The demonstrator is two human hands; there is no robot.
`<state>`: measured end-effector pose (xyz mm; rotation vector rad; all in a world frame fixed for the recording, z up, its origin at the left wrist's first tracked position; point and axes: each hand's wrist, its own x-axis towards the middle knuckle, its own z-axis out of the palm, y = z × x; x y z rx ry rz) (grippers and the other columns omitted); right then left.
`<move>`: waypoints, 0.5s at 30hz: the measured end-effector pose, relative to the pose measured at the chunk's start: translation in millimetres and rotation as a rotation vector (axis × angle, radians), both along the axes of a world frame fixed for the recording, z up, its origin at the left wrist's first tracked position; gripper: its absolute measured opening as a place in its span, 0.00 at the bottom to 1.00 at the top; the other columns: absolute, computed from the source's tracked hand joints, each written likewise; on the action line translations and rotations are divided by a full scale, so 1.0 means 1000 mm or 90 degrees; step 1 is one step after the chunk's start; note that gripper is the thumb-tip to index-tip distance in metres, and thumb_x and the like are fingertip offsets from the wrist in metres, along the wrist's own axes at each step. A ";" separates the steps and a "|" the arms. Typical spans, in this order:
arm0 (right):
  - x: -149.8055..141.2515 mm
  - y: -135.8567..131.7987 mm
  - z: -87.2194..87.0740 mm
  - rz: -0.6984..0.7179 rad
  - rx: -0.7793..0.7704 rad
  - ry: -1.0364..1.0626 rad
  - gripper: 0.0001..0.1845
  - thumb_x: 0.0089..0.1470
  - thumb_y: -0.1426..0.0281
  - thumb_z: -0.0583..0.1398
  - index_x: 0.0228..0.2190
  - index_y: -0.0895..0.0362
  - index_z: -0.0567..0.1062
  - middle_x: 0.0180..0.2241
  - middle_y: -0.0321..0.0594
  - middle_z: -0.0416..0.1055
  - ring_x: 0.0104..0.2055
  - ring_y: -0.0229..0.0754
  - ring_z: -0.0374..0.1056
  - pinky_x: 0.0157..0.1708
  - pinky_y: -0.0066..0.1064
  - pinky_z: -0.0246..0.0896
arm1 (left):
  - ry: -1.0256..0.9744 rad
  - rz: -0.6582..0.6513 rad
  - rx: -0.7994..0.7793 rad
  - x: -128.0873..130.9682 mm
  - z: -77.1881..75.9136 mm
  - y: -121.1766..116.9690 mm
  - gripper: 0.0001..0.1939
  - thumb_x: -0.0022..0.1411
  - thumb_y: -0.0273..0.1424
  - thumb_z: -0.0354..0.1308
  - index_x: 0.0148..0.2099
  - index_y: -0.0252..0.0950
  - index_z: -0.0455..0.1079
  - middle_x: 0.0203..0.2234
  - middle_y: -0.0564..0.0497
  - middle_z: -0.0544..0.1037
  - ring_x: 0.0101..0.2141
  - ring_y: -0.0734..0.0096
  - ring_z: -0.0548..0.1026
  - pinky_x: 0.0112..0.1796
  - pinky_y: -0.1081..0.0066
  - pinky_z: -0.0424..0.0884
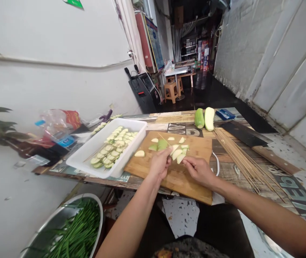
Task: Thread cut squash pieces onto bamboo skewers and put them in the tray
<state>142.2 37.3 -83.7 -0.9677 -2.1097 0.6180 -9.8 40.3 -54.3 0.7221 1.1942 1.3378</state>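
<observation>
Above the wooden cutting board (144, 168), my left hand (160, 164) is closed in a pinch on a thin bamboo skewer (165, 139). Pale zucchini slices (176, 154) with green edges sit close together just right of those fingers. My right hand (199, 171) pinches the edge of the slice nearest to it; its fingertips are partly hidden. Loose slices (155, 140) lie on the board behind and beside my hands. Left of the board, a white plastic tray (73, 157) holds many skewered slices (115, 145).
Bamboo skewers (238, 157) and a cleaver (246, 136) lie on the table's right. Two zucchini pieces (204, 119) and a blue packet (225, 114) are at the back. A basin rim (101, 211) surrounds green stalks (73, 229) at lower left. Bottles (58, 132) stand left.
</observation>
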 end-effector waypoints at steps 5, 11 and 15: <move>0.002 0.004 0.000 -0.068 -0.008 0.021 0.14 0.56 0.69 0.49 0.27 0.58 0.72 0.19 0.36 0.66 0.22 0.37 0.61 0.24 0.26 0.50 | 0.379 0.106 0.109 -0.032 -0.002 -0.001 0.15 0.53 0.41 0.54 0.34 0.33 0.72 0.23 0.50 0.72 0.20 0.77 0.66 0.22 0.75 0.60; 0.004 0.008 0.000 -0.099 -0.037 0.069 0.14 0.55 0.69 0.50 0.28 0.58 0.74 0.22 0.37 0.69 0.25 0.38 0.64 0.26 0.26 0.53 | 0.921 0.037 0.267 -0.061 -0.027 0.002 0.12 0.54 0.31 0.55 0.41 0.36 0.72 0.39 0.43 0.74 0.42 0.59 0.69 0.44 0.63 0.60; 0.003 0.008 0.000 -0.098 -0.037 0.077 0.14 0.55 0.70 0.50 0.28 0.58 0.74 0.23 0.37 0.70 0.25 0.38 0.64 0.27 0.26 0.53 | 1.044 0.067 0.243 -0.049 -0.036 0.001 0.14 0.58 0.32 0.50 0.44 0.34 0.70 0.35 0.41 0.75 0.37 0.59 0.70 0.40 0.64 0.61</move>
